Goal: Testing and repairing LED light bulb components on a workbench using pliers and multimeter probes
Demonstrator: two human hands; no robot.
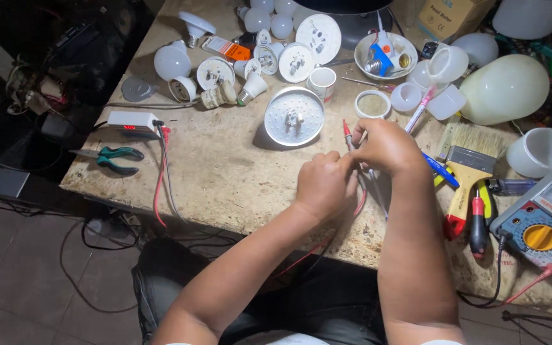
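Observation:
My left hand and my right hand meet over the middle of the worn workbench. Both are closed around thin test probes; a red-tipped probe sticks up between them, and a red lead trails down below the left hand. What the fingers pinch between them is hidden. Just beyond the hands lies a round white LED lamp plate, face up.
Several bulb domes, bases and LED discs crowd the back of the bench. A multimeter, paintbrush and red screwdriver lie at the right. A small white tester and green pliers sit at the left edge.

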